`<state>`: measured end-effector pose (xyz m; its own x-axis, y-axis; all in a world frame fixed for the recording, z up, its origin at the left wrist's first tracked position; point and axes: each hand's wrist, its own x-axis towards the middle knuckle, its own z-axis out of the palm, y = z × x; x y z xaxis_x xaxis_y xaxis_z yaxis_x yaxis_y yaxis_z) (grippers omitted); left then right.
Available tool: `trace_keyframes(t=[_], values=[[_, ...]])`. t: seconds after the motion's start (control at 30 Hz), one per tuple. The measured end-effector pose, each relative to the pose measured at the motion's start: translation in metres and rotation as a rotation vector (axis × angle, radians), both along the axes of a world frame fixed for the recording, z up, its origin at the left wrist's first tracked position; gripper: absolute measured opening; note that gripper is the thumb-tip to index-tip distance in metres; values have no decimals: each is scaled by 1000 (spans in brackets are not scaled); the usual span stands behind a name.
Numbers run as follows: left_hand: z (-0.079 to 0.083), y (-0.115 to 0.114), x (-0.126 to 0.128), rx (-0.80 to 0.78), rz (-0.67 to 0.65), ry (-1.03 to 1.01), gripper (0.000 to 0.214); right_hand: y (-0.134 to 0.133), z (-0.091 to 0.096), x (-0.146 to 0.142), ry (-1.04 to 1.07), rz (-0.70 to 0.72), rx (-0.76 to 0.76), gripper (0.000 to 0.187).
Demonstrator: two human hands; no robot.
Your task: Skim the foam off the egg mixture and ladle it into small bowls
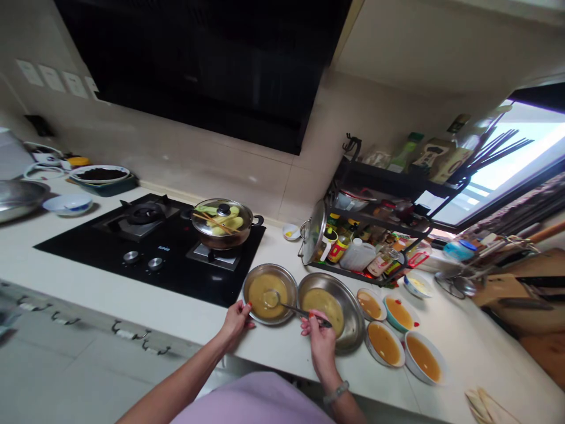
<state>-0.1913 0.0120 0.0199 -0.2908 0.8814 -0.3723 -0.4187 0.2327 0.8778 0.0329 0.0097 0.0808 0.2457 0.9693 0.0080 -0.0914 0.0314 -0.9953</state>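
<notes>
Two steel bowls of yellow-brown liquid stand at the counter's front edge. My left hand (236,323) grips the near rim of the left steel bowl (269,270). My right hand (320,337) is closed on the handle of a metal ladle (282,302), and the ladle's cup sits in the left bowl's liquid. The right steel bowl (351,306) lies just beyond my right hand. To its right stand several small bowls (385,344) filled with the same orange-brown liquid.
A black gas hob (154,244) holds a lidded pot (223,222) with yellow food and chopsticks. A black rack (375,235) of bottles and jars stands at the back right. Dishes (68,204) and a pan sit at the far left. A wooden board (503,288) lies right.
</notes>
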Motion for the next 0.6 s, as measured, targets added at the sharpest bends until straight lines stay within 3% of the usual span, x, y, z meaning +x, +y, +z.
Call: trace_keyframes(t=[0.37,0.6], values=[[1,-1,-2,-10,-21,-25,51,-13,24,28,111,-128,-63,48],[-1,-1,-5,-19,-41,7,50,-22,36,73,106,-274,14,42]])
